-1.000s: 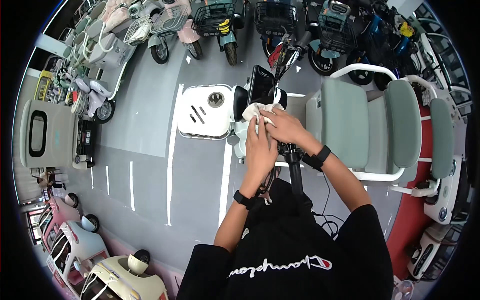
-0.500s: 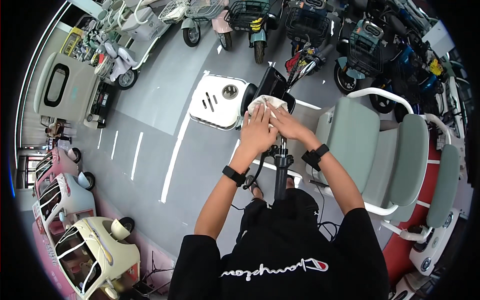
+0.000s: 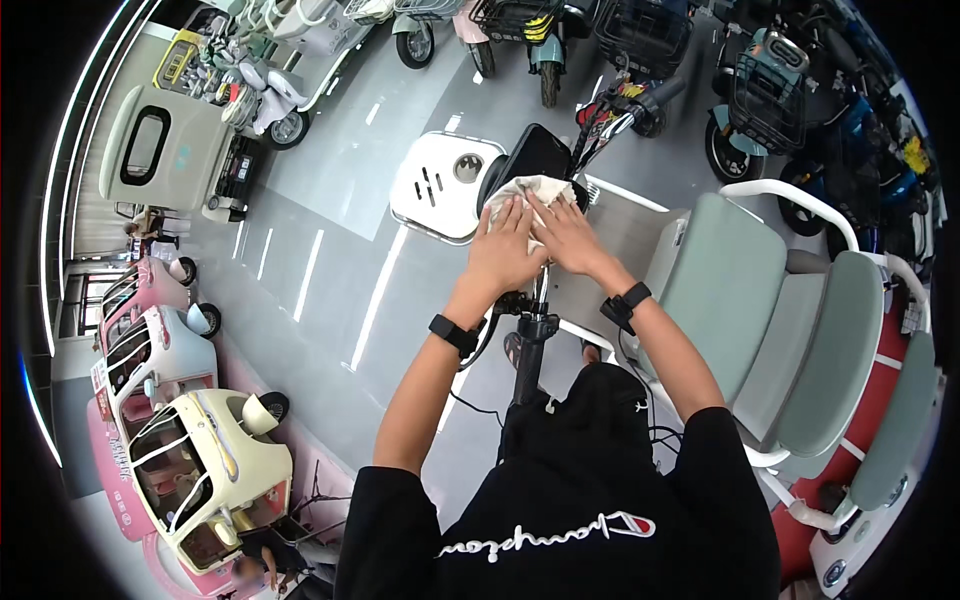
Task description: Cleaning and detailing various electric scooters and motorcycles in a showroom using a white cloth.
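Found a whitish cloth [image 3: 545,187] spread against the lower edge of a dark display [image 3: 541,150], directly beneath the fingers of the left hand [image 3: 502,255] and the right hand [image 3: 573,240], and visible past the fingertips at its upper edge. Observed both sets of fingers extended and laid on top of the cloth, not curled around it. Recorded farther out a white slotted panel [image 3: 437,187] left of the display, a black handlebar grip [image 3: 529,368] below the hands, and a grey-green seat [image 3: 715,300] to the right.
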### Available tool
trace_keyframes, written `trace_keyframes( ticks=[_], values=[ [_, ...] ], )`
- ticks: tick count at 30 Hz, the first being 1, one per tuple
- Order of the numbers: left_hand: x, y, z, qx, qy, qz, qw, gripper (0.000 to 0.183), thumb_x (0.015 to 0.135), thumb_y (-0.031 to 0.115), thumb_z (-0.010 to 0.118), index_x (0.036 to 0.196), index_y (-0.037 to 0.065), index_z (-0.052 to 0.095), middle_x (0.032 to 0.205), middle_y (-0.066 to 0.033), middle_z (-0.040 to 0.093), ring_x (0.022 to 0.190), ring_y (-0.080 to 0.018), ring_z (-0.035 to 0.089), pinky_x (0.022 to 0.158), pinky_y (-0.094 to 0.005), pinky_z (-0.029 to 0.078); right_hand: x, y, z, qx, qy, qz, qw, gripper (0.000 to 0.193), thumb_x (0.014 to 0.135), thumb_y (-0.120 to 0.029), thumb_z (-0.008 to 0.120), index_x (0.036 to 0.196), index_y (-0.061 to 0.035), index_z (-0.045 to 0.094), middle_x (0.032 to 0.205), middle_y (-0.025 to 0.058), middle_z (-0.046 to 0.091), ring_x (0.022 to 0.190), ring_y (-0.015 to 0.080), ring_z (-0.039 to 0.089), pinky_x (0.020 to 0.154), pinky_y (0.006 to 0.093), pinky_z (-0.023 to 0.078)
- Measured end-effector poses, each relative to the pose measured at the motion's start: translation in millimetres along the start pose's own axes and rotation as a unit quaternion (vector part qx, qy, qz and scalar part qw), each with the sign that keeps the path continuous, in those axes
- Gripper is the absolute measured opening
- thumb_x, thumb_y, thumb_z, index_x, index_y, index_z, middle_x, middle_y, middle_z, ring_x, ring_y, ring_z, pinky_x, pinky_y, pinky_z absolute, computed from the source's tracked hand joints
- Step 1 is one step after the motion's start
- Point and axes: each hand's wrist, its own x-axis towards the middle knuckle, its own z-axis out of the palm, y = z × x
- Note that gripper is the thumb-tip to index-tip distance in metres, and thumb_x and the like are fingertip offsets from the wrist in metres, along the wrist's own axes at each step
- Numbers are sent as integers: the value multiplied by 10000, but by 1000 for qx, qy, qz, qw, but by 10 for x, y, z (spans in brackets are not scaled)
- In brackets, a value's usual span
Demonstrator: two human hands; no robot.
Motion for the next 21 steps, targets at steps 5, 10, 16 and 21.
trace_keyframes(
  ticks=[5, 10, 16, 21],
  values=[
    [88, 9, 34, 68, -35, 13, 997, 817, 923, 509, 464, 1523, -26, 315, 1600, -221, 274, 1514, -318, 202, 1238, -461, 81, 48, 97, 9, 49, 51, 1, 997, 634, 1031, -398, 391, 1594, -184, 191, 1479, 323, 380, 1415, 485, 300, 1206, 507, 191],
    [196, 6, 73, 55, -27, 14, 998, 865, 915, 541, 481, 1517, -53, 301, 1592, -242, 277, 1511, -324, 215, 1235, -482, 86, 129, 209, 36, 9, 85, -10, 996, 629, 1026, -420, 397, 1588, -204, 216, 1454, 297, 427, 1413, 458, 328, 1200, 491, 216],
    [241, -8, 64, 61, -39, 12, 997, 856, 913, 511, 515, 1519, -52, 294, 1605, -238, 247, 1516, -329, 194, 1234, -492, 81, 205, 297, 26, -10, 105, -36, 994, 636, 1021, -451, 409, 1584, -215, 228, 1479, 283, 410, 1432, 454, 298, 1197, 492, 232],
    [240, -9, 71, 64, -40, 13, 997, 833, 910, 497, 521, 1511, -44, 320, 1610, -235, 236, 1520, -328, 178, 1236, -488, 73, 230, 354, -69, -29, 124, -74, 989, 634, 1010, -481, 422, 1573, -234, 268, 1470, 265, 435, 1428, 458, 301, 1204, 486, 220]
  ],
)
